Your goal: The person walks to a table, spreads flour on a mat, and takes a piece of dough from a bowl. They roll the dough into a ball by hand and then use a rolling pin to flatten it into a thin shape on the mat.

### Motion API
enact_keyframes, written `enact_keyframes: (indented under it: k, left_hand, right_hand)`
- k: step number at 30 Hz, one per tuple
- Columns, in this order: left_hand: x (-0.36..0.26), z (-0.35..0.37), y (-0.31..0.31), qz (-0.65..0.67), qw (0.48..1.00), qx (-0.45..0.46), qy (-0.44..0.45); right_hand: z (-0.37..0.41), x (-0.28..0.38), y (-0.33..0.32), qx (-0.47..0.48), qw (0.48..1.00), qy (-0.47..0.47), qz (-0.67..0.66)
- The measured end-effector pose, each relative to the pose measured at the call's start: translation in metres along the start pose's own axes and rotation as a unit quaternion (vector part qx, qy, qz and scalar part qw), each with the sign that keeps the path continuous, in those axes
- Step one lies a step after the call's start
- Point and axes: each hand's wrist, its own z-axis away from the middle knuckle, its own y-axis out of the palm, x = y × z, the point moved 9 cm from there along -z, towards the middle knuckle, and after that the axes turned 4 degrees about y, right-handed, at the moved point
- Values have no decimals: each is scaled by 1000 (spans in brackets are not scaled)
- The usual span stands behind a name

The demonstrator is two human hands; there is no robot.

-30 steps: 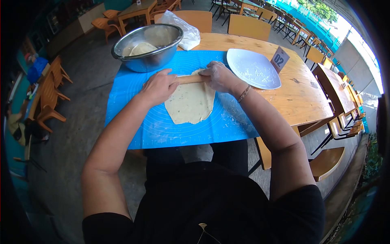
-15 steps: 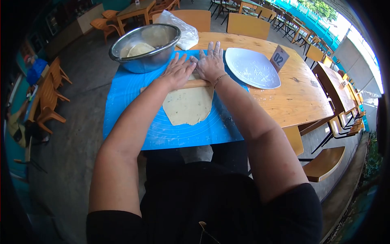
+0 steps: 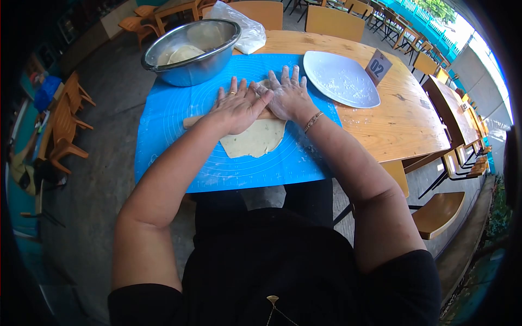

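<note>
A flat sheet of pale, speckled dough [image 3: 253, 141] lies on a blue measuring mat [image 3: 163, 138]. Across it runs a wooden rolling pin [image 3: 191, 121], mostly covered by my hands. My left hand [image 3: 238, 108] rests flat on the pin with its fingers stretched forward. Beside it my right hand [image 3: 288, 96], dusted with flour, presses on the pin too, its fingers spread; the thumbs are close together. Part of the dough beyond the pin is hidden under my hands.
A metal bowl [image 3: 201, 68] holding dough stands at the mat's far left corner, by a clear plastic bag [image 3: 247, 35]. At the right are a floury white plate [image 3: 348, 81] and a number card [image 3: 378, 66] on the wooden table [image 3: 397, 122]. Chairs [image 3: 334, 23] stand around.
Both hands have come back toward my body over the dough, bringing the rolling pin nearer. More of the mat shows beyond my fingers. The view has shifted slightly.
</note>
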Motion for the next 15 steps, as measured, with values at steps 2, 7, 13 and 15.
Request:
enact_keyframes:
  k: [2, 7, 13, 15]
  left_hand:
    - [-5, 9, 4, 33, 999, 35, 2]
    - [-18, 27, 3, -11, 999, 21, 28]
    - [-32, 55, 9, -17, 995, -3, 100]
    - [-36, 66, 15, -20, 991, -4, 130]
  right_hand:
    - [15, 4, -3, 57, 998, -8, 5]
    - [38, 7, -5, 49, 998, -32, 26]
    - [71, 17, -13, 40, 996, -75, 33]
    - [82, 20, -16, 42, 995, -86, -5]
